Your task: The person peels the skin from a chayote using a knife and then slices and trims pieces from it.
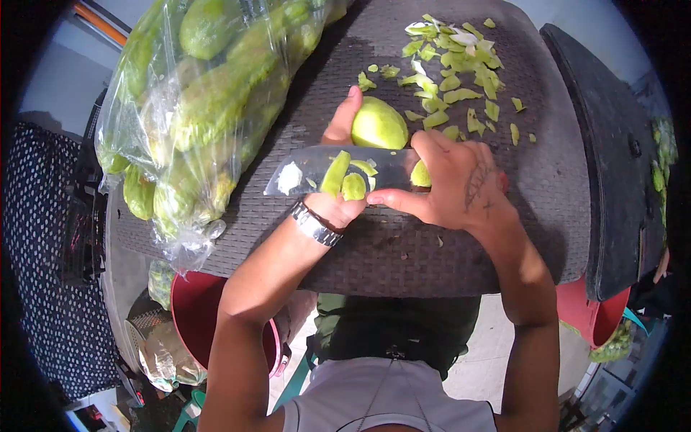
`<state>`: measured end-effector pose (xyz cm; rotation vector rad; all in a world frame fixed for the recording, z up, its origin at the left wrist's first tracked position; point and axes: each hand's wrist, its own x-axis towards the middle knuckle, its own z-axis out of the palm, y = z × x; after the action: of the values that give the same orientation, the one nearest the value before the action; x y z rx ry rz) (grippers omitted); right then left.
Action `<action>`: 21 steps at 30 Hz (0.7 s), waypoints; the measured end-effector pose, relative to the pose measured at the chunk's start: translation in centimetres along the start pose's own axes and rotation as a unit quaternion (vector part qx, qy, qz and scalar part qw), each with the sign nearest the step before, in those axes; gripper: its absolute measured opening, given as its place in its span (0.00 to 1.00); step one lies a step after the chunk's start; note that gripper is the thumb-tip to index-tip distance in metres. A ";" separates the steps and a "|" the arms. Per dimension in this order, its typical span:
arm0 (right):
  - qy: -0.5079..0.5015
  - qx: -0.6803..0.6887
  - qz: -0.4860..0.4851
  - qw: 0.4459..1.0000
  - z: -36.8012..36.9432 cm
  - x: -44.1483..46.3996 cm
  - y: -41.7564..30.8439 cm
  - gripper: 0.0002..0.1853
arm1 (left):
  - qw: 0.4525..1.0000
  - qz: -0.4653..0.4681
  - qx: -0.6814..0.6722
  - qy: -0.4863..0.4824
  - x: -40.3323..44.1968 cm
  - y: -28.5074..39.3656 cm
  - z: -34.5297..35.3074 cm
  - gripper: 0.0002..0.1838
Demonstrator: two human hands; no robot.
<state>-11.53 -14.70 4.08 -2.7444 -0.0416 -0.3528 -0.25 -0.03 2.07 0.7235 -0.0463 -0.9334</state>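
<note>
My left hand holds a pale green peeled chayote, its thumb up along the left side. Much of that hand is hidden behind the wide blade of a knife. My right hand is closed round the knife's handle, which its fingers cover. The blade points left and lies across in front of the chayote; whether it touches the fruit I cannot tell. Strips of green peel cling to the blade. Further up the dark woven table, loose peelings lie scattered.
A clear plastic bag full of green chayotes fills the table's left side. Below the table edge stand a red bucket at left and another red container at right. A dark panel borders the right side.
</note>
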 end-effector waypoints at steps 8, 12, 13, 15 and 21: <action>0.085 0.023 0.124 0.988 -2.4 1.3 5.1 0.35 | 0.995 0.050 0.073 0.054 0.7 0.6 -0.5 0.28; 0.084 0.065 0.143 0.984 -3.2 1.6 6.1 0.33 | 0.994 0.031 0.087 0.063 0.2 0.9 0.6 0.28; 0.057 0.101 0.144 0.983 -3.1 1.4 5.3 0.33 | 0.993 0.050 0.058 0.086 0.3 0.6 0.8 0.28; 0.016 0.127 0.089 0.988 -2.3 1.1 2.9 0.35 | 0.988 0.085 -0.001 0.131 0.8 -0.6 0.8 0.28; 0.015 0.074 -0.008 0.997 0.4 0.4 0.6 0.36 | 1.000 -0.003 0.012 -0.027 0.5 0.0 -0.7 0.30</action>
<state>-11.00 -15.09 3.66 -2.5942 -0.0790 -0.3801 0.27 -0.05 1.36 0.7218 -0.1031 -0.9595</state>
